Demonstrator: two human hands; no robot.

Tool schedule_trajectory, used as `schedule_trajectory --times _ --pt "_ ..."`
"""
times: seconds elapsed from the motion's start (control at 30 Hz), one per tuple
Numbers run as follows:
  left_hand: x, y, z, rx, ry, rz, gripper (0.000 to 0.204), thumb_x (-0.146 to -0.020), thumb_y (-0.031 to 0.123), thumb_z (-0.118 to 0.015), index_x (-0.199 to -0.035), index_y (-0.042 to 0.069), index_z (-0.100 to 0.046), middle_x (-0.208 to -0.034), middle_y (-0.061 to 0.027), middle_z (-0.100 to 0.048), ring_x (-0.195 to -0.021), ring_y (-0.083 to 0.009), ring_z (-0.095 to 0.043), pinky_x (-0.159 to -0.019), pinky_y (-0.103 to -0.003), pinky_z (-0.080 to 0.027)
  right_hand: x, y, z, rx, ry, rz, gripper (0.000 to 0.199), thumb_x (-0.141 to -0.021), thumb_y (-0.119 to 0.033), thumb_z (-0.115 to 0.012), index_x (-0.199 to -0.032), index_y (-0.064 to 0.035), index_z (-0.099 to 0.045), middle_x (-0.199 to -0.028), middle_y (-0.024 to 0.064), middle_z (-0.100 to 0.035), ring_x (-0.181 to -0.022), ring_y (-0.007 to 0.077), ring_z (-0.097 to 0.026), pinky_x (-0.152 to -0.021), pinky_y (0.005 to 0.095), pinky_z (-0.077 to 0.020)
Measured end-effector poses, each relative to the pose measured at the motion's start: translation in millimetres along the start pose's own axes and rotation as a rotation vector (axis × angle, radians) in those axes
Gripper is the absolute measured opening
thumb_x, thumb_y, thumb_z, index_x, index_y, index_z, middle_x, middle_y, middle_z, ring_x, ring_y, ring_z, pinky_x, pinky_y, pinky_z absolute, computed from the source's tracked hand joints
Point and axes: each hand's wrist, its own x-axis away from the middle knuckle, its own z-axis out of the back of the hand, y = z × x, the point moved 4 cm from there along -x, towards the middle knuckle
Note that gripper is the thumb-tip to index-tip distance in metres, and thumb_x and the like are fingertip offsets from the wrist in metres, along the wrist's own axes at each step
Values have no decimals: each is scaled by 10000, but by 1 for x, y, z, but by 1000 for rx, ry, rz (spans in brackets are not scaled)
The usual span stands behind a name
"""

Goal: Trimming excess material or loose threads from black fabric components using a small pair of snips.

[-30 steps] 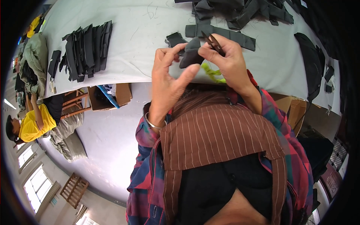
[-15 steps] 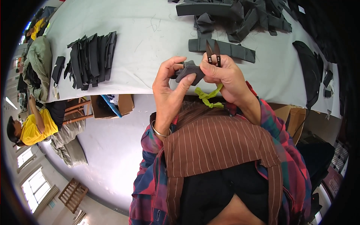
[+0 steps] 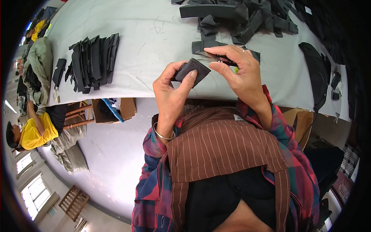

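Note:
My left hand (image 3: 169, 89) pinches a small folded piece of dark grey cloth (image 3: 198, 72) between thumb and fingers, just above the table's near edge. Stitching shows along its upper edge. In my right hand (image 3: 246, 77) is a pair of thread snips (image 3: 208, 57), with the blades pointing left, close to the top corner of the cloth. Whether the blades touch it I cannot tell. Only a bit of the yellow-green ribbon (image 3: 236, 70) shows between the fingers. Behind the snips lies a flat dark strip (image 3: 198, 47), partly covered by my right hand.
A heap of dark cloth strips (image 3: 251, 21) lies at the far right of the pale-covered table (image 3: 143, 73). A row of similar strips (image 3: 94, 63) is laid out at the left. Dark cloth (image 3: 315, 73) lies along the right. A person in yellow (image 3: 40, 131) stands at far left.
My right hand has turned, bringing the snips' blades from pointing up to pointing left at the cloth. The cloth is tilted differently in my left hand. The dangling ribbon is now mostly hidden.

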Motion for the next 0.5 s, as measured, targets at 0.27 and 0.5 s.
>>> schedule_trajectory --times 0.27,0.5 --pt "1 -2 -3 -2 2 17 171 -800 92 -703 -929 -7 -651 -787 13 -623 -742 -54 -530 -692 -206 -440 2 -9 0 286 61 152 200 -739 -262 -725 -916 -176 -691 -684 -49 -573 -620 151 -497 -634 303 -300" --pt "2 -2 -5 -18 -9 10 169 -794 89 -702 -923 -6 -647 -793 5 -623 -755 -58 -528 -705 -212 -439 3 -18 2 439 122 270 188 -714 -254 -730 -889 -202 -686 -636 -60 -514 -606 147 -475 -620 314 -284"
